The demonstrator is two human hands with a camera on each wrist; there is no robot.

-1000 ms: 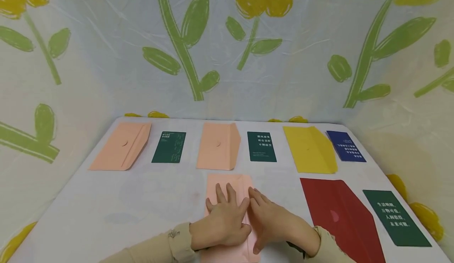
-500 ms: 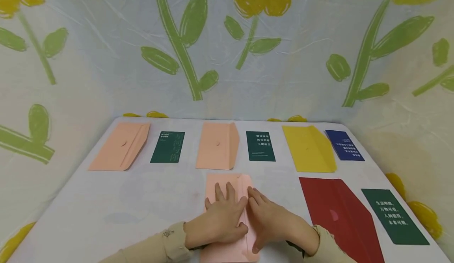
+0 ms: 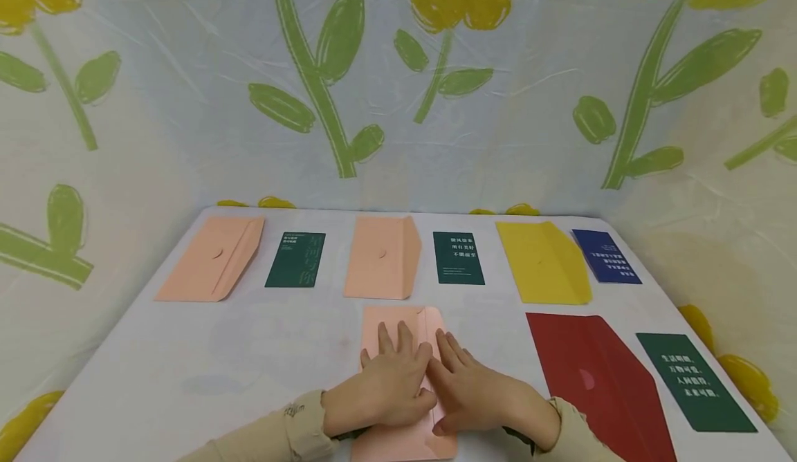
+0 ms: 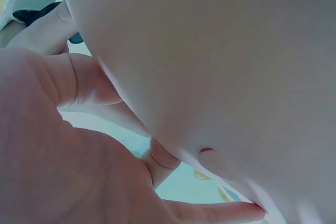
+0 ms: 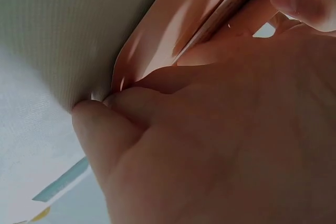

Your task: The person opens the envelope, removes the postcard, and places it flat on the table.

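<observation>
In the head view a pale pink envelope (image 3: 401, 445) lies lengthwise on the table at the front middle, its flap along the right side. My left hand (image 3: 395, 386) rests across the envelope with fingers spread toward its far end. Beside it my right hand (image 3: 476, 389) lies on the flap, fingers stretched forward and thumb near the lower flap edge. Seen from the right wrist, the envelope (image 5: 173, 30) shows its flap raised a little along the fold. The two hands cover the middle of the envelope.
Along the back lie two more pink envelopes (image 3: 208, 258), (image 3: 380, 261), a yellow envelope (image 3: 544, 265), two dark green cards (image 3: 295, 261), (image 3: 459, 258) and a blue card (image 3: 607, 256). On the right are a red envelope (image 3: 600, 372) and another green card (image 3: 694, 382).
My right hand has shifted slightly left over the flap, and its thumb has moved up and in toward the left hand. The left hand and the envelope stay nearly in place.
</observation>
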